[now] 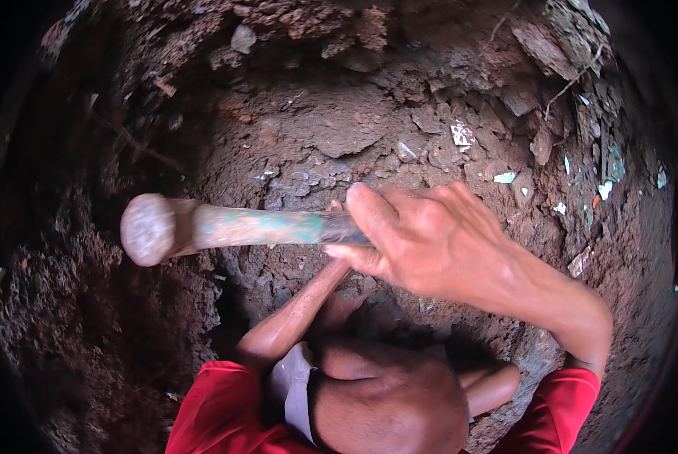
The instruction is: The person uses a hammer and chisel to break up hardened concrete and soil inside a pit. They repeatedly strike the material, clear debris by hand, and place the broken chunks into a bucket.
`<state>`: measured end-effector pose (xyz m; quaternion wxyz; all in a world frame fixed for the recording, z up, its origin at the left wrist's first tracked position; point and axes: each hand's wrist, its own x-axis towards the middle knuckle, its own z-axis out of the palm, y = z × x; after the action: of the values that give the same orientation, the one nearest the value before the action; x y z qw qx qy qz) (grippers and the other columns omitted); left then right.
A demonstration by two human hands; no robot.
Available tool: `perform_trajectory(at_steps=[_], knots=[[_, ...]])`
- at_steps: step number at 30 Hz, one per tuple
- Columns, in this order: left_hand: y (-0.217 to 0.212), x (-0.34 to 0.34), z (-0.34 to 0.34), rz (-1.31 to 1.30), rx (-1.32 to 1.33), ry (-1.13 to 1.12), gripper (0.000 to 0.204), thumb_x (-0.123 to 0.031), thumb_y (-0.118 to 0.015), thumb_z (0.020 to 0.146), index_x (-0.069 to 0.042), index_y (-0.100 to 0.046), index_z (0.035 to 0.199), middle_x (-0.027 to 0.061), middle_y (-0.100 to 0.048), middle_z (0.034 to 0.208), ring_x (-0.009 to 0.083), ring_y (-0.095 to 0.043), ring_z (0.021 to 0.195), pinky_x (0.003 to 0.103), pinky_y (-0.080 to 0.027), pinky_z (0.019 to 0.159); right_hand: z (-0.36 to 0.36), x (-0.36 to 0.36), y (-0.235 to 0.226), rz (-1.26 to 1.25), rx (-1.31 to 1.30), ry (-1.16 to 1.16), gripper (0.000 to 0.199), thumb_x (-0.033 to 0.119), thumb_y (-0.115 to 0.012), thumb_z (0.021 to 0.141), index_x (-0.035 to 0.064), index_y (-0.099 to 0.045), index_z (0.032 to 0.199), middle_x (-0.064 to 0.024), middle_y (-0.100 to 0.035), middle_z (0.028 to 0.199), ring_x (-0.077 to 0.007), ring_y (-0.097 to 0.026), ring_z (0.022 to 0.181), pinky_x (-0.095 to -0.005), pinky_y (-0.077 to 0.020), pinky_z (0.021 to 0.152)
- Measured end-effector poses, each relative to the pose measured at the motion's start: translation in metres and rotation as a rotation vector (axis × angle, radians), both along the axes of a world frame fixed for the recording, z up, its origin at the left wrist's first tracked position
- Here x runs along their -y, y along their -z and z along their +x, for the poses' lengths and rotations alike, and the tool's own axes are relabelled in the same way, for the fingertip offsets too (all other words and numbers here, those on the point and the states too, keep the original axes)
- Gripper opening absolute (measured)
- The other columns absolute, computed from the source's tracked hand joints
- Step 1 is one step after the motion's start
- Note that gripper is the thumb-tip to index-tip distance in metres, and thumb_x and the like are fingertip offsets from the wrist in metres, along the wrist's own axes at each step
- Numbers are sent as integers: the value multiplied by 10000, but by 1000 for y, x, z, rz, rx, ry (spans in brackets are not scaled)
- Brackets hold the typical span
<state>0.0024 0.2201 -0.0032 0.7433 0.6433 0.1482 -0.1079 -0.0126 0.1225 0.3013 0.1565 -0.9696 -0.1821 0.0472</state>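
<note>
My right hand point(422, 234) grips the dark end of a hammer point(256, 227), its fingers closed round the handle. The handle lies almost level across the middle of the view, its pale surface patched with green. At its left end is a heavy, round-faced head point(148, 229), slightly blurred. Behind the handle and my right hand, my left forearm point(301, 306) reaches up from the lower left. Only a bit of my left hand point(335, 206) peeks out above the handle; its other fingers and anything in them are hidden.
Rough brown earth walls point(74, 303) curve around me. Crumbled soil and broken flakes point(430, 121) lie ahead, with pale shards point(462, 135) and a whitish-green chip point(505, 178) among them. A thin root point(573, 79) sticks out at upper right. My bent knee point(388, 401) is close below.
</note>
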Motion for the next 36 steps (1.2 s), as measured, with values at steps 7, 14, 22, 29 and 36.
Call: perform_trajectory(at_steps=[7, 14, 22, 29, 36], knots=[[26, 8, 6, -427, 93, -3, 233, -181, -520, 960, -84, -505, 749, 4, -475, 680, 114, -435, 611, 291, -388, 574, 28, 40, 35, -330, -64, -175, 263, 282, -567, 920, 24, -530, 888, -163, -604, 613, -333, -626, 521, -426, -505, 479], [17, 9, 10, -124, -315, -26, 270, -274, -504, 974, -67, -543, 805, -19, -506, 699, 100, -487, 647, 299, -412, 587, 44, -19, -32, -3, 174, -143, 333, 296, -678, 868, -1, -543, 934, -171, -615, 685, -344, -600, 526, -413, -483, 458], [2, 21, 6, -200, -170, 25, 350, -343, -495, 993, -11, -606, 1012, 23, -572, 786, 133, -537, 729, 322, -450, 686, 58, 23, 17, -493, -34, -252, 370, 384, -601, 897, 18, -556, 915, -173, -591, 595, -359, -621, 558, -460, -490, 500], [-15, 8, 13, -430, -160, -79, 303, -286, -451, 1011, -118, -438, 759, -31, -388, 641, 86, -398, 580, 277, -396, 544, 57, -24, -25, 108, 245, -85, 316, 206, -749, 818, 11, -547, 964, -150, -607, 671, -259, -624, 552, -356, -478, 501], [34, 14, -2, -462, -129, -47, 247, -274, -522, 979, -85, -513, 821, -21, -446, 690, 102, -428, 620, 286, -407, 590, 46, 21, 33, -462, -72, -169, 354, 374, -614, 901, 25, -560, 928, -155, -567, 556, -349, -614, 533, -454, -508, 536]])
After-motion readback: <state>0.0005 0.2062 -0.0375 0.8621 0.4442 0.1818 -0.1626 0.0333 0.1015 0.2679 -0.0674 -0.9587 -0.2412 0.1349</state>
